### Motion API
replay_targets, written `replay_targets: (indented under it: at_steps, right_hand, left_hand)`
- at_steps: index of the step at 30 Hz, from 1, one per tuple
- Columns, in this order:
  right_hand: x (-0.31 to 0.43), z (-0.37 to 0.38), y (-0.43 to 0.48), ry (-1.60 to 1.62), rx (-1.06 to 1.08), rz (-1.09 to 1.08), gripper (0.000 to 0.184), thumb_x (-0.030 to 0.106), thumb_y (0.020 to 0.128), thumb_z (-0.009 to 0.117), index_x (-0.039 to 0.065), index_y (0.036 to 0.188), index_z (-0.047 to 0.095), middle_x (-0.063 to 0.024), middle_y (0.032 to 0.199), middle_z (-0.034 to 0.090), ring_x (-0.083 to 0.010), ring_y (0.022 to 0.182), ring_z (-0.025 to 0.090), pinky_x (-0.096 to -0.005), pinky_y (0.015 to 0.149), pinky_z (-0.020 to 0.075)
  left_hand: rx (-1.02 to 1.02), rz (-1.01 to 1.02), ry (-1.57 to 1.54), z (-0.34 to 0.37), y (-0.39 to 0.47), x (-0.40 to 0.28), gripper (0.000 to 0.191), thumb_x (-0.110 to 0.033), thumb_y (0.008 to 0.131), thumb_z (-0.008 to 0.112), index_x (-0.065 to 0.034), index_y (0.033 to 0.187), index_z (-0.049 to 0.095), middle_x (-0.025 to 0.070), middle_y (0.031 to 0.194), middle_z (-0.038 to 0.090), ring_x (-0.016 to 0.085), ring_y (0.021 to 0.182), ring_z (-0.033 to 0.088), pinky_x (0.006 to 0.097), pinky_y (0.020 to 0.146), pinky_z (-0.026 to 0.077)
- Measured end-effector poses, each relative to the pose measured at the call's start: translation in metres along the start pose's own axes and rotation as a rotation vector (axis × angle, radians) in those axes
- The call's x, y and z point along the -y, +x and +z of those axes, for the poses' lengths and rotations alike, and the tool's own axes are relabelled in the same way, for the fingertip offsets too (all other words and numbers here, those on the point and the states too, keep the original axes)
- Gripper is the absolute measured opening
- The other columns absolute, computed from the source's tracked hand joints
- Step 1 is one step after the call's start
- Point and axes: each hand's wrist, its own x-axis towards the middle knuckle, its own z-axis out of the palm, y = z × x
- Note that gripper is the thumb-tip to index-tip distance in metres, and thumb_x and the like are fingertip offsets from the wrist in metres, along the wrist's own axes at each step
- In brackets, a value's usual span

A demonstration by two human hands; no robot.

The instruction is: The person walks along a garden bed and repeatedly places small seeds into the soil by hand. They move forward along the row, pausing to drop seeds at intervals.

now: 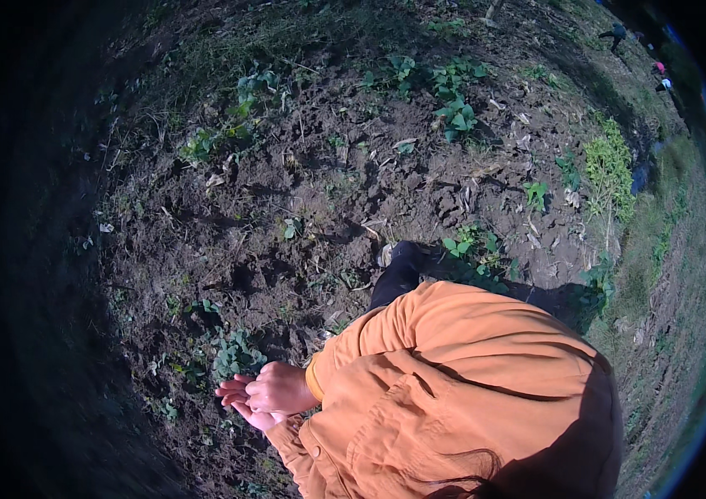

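Observation:
My right hand [281, 388], with curled fingers, lies over the palm of my left hand [257, 416]. The fingers of the left hand are stretched out and a little apart, palm turned up, while its middle is covered by the right hand. Whether anything small is between the hands cannot be seen. Both arms wear the sleeves of an orange jacket [440, 380]. Just beyond the hands grows a low leafy green plant [236, 354] in rough brown soil [303, 206].
A dark boot or shoe [408, 254] stands on the clods. Leafy plants [456, 115] and dry husks or leaves [466, 198] are scattered about. A taller yellow-green plant [609, 165] grows at the right. Far off at upper right are a person [616, 34] and other small figures.

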Motion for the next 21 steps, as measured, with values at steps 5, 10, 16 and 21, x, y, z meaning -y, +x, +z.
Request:
replay_targets:
  at_steps: [5,10,16,21]
  right_hand:
    - [-0.003,-0.009,-0.002,-0.002,0.101,0.021,0.013,0.022,0.079,0.070,0.013,0.071,0.066,-0.0038,0.076,0.060,-0.0229,0.070,0.066,-0.0394,0.059,0.0501]
    - [-0.006,-0.015,-0.004,-0.004,0.063,0.042,0.014,0.022,0.077,0.070,0.013,0.068,0.066,-0.0044,0.076,0.061,-0.0235,0.071,0.068,-0.0396,0.059,0.0511]
    - [-0.010,-0.030,-0.008,0.052,0.088,0.117,0.011,0.020,0.074,0.073,0.012,0.069,0.067,-0.0053,0.075,0.061,-0.0257,0.070,0.068,-0.0413,0.060,0.0529]
    - [-0.011,-0.037,-0.017,0.150,0.017,0.140,0.012,0.020,0.081,0.075,0.010,0.074,0.073,-0.0084,0.077,0.068,-0.0290,0.071,0.073,-0.0452,0.062,0.0572]
  left_hand:
    - [0.026,-0.040,0.078,0.003,0.006,0.004,0.033,-0.027,0.115,0.040,-0.0158,0.125,0.069,-0.0013,0.155,0.058,0.018,0.151,0.043,0.0435,0.133,0.024]
    - [0.046,-0.085,0.011,-0.001,0.011,0.015,0.034,-0.028,0.115,0.039,-0.0165,0.125,0.069,-0.0016,0.154,0.059,0.018,0.150,0.044,0.0427,0.132,0.025]
    - [0.084,-0.206,-0.009,0.006,0.013,0.036,0.035,-0.029,0.115,0.039,-0.0173,0.125,0.069,-0.0019,0.154,0.059,0.017,0.150,0.045,0.0418,0.131,0.026]
    - [0.150,-0.182,0.241,0.006,0.001,0.048,0.038,-0.031,0.116,0.036,-0.0171,0.124,0.071,-0.0026,0.153,0.060,0.017,0.149,0.047,0.0414,0.130,0.028]
